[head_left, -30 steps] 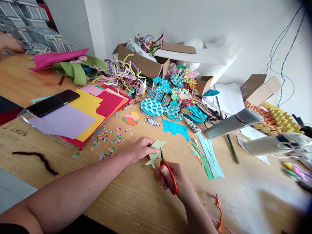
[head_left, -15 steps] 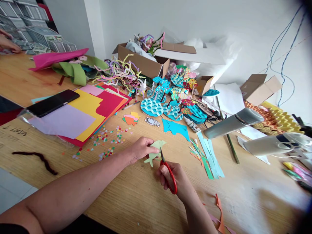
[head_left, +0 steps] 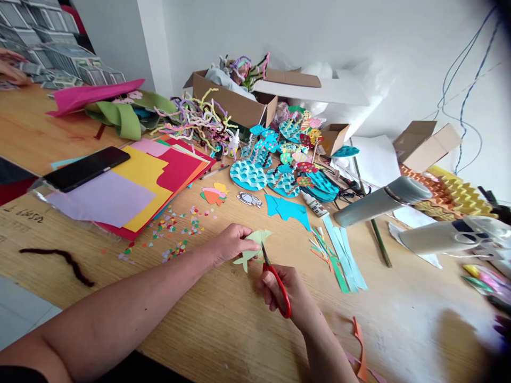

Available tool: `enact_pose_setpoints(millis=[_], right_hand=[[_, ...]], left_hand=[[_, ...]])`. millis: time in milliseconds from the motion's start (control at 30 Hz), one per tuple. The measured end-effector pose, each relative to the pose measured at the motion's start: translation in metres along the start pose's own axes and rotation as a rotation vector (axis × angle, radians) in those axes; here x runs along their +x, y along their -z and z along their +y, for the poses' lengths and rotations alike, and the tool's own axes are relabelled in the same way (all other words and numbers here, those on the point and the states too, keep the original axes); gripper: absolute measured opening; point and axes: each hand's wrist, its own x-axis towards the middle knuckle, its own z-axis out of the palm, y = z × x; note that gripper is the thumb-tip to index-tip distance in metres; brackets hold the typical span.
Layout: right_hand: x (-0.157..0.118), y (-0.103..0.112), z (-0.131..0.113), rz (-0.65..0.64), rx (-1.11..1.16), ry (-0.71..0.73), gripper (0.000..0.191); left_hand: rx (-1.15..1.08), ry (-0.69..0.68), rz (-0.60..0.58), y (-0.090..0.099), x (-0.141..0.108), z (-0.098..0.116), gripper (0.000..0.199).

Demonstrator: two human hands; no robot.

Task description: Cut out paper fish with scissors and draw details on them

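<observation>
My left hand (head_left: 236, 244) pinches a pale green paper piece (head_left: 252, 242) that has a fish-like outline with a forked end. Its thumb lies on top; the other fingers are partly hidden beneath. Red-handled scissors (head_left: 281, 290) are held in my right hand (head_left: 285, 292), with fingers in the loops. Their blades meet the right side of the green paper. Beyond my hands lie several cut paper fish (head_left: 214, 194), a printed black-and-white fish drawing (head_left: 249, 199) and blue paper pieces (head_left: 287, 209).
Coloured paper sheets (head_left: 139, 186) with a black phone (head_left: 90, 167) lie left, near scattered confetti (head_left: 175, 229). Paper strips (head_left: 345, 255), a glue bottle (head_left: 314, 204) and a grey flask (head_left: 383, 201) are right. Finished blue wavy crafts (head_left: 248, 175) stand behind. Another person's hand (head_left: 11, 69) shows far left.
The green paper has turned slightly in my left hand, its forked end shifting left and up. My right hand stays nearly in place with the scissors. The other person's hand has moved a little.
</observation>
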Motion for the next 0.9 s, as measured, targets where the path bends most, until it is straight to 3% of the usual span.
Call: enact_pose_setpoints(millis=[900], right_hand=[[-0.0004,-0.0007,-0.0020,0.014,0.000,0.007,0.059]], left_hand=[[-0.027,0.015,-0.003,-0.0021,-0.0016,0.0023,0.019]])
